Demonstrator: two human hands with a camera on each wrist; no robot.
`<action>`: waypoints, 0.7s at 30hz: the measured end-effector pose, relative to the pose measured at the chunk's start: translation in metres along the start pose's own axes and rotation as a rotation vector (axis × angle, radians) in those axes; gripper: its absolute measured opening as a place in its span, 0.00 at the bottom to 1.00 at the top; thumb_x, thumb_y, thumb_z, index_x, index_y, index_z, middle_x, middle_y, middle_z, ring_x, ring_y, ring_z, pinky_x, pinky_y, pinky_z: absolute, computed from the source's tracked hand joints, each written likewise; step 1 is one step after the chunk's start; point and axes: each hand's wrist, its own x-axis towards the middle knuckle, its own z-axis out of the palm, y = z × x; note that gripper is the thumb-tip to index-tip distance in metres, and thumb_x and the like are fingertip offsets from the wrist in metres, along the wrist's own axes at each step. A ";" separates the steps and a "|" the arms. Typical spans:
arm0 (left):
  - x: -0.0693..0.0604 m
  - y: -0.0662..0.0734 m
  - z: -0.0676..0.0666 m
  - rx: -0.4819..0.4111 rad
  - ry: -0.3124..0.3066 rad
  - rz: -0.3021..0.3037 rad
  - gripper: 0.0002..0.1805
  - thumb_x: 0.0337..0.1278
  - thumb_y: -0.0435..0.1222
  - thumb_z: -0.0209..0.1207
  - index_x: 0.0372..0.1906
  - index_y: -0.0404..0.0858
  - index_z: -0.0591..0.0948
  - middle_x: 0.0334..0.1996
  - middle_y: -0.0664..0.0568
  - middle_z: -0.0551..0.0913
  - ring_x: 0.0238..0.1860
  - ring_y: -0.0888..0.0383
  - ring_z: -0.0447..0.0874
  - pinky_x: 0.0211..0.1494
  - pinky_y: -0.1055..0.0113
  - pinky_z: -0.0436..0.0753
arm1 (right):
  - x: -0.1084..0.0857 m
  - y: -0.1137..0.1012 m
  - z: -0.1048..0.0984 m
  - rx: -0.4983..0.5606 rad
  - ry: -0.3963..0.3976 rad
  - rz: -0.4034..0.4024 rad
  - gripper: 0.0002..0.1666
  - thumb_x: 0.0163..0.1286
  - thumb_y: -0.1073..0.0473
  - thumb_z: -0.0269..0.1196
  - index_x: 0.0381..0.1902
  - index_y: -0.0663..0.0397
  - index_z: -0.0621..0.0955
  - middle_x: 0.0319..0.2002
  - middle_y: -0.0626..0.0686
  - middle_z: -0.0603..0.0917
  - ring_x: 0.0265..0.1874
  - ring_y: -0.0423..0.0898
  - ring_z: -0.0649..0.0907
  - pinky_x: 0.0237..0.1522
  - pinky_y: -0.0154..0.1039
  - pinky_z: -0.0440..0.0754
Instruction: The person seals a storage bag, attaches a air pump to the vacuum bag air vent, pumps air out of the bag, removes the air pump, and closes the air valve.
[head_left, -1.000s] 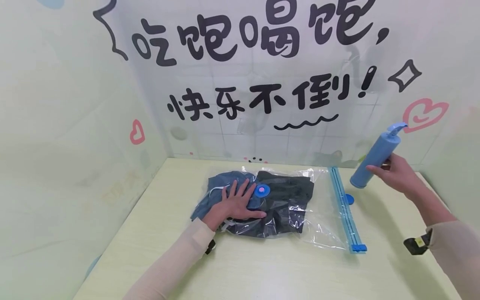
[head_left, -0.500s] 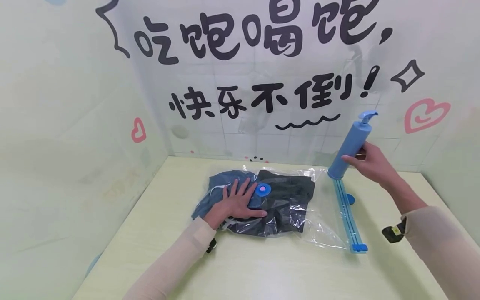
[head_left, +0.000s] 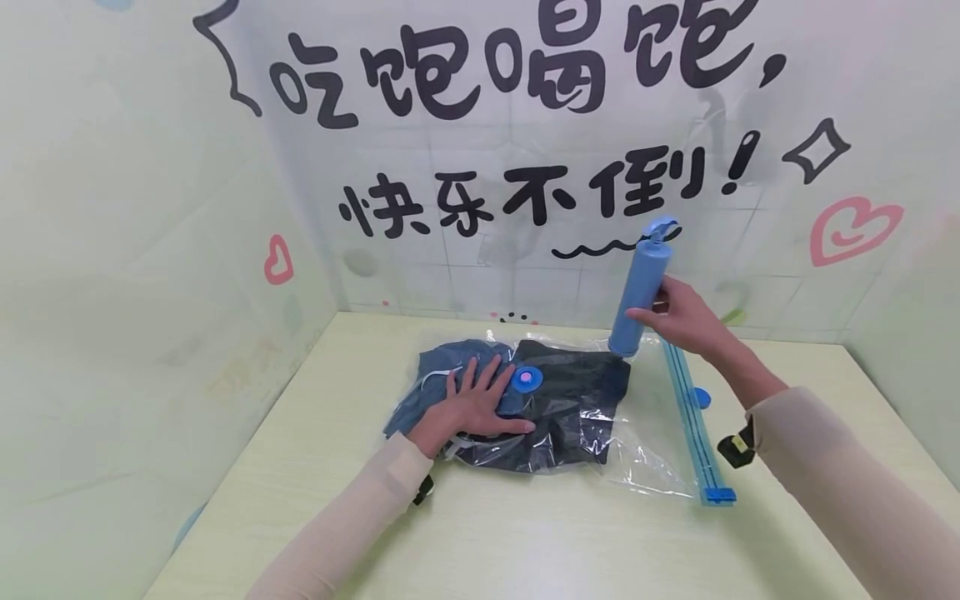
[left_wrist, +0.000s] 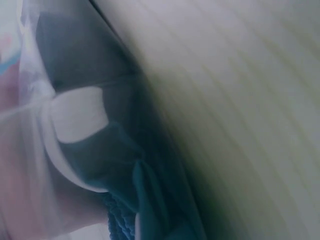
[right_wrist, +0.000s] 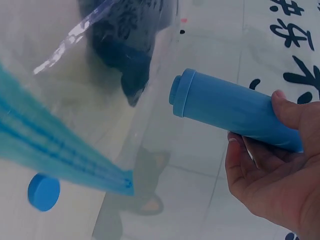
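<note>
The left hand [head_left: 474, 410] lies palm down, fingers [head_left: 485, 377] spread; the right hand [head_left: 686, 319] is raised and curled, some fingertips apparently hidden.

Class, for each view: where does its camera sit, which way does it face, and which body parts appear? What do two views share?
Head: on the head, facing forward and down at table, bag and pump; left hand, right hand and sleeves show.
Left wrist: on the left wrist, facing clothes in the bag and the table; a blurred patch is perhaps the left hand.
Right wrist: on the right wrist, facing the pump, with wall behind; the right hand shows.
Shared: head and right wrist both show pump, bag and right hand.
</note>
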 end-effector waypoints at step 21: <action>0.002 -0.002 0.000 0.000 -0.018 -0.008 0.60 0.55 0.76 0.51 0.84 0.54 0.41 0.82 0.53 0.33 0.79 0.41 0.24 0.72 0.34 0.35 | 0.032 -0.030 0.040 0.030 -0.065 -0.048 0.33 0.75 0.60 0.64 0.67 0.77 0.66 0.61 0.74 0.75 0.58 0.69 0.78 0.58 0.61 0.75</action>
